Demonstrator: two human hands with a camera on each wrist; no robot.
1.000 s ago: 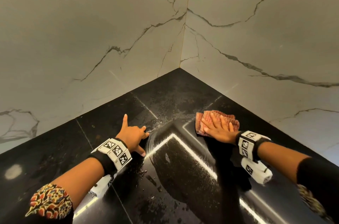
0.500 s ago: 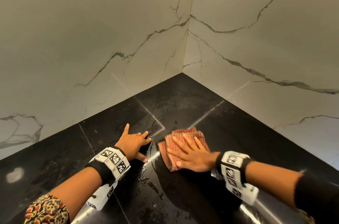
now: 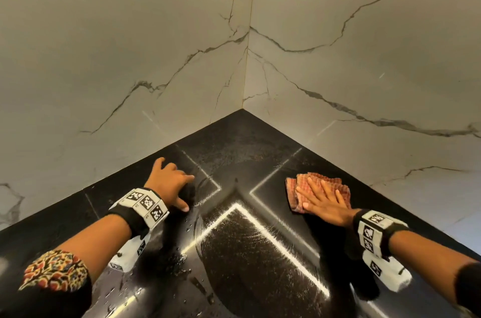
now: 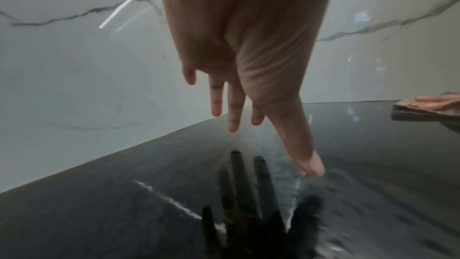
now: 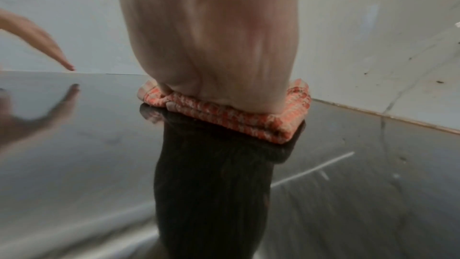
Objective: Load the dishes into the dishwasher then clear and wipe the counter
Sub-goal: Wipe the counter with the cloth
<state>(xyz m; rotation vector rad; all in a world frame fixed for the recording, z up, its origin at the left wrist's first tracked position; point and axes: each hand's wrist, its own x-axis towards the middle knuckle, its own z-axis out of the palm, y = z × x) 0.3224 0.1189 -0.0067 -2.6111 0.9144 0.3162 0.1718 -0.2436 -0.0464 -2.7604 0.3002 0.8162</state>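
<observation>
A folded red-and-white checked cloth (image 3: 303, 189) (image 5: 248, 120) lies on the glossy black counter (image 3: 234, 140) near the right wall. My right hand (image 3: 321, 199) presses flat on it with straight, spread fingers. The same cloth (image 4: 423, 109) shows at the right edge of the left wrist view. My left hand (image 3: 170, 183) (image 4: 248, 105) rests on the counter to the left, thumb tip and fingertips touching the wet surface, holding nothing. No dishes or dishwasher are in view.
Two white marble walls (image 3: 130, 57) meet in a corner (image 3: 243, 107) behind the counter. Water droplets and wet smear arcs (image 3: 187, 247) lie on the counter between my arms. Ceiling light strips reflect in the stone.
My right hand has slid the cloth from the middle of the counter, near my left hand, out to the right. The left hand has stayed in place.
</observation>
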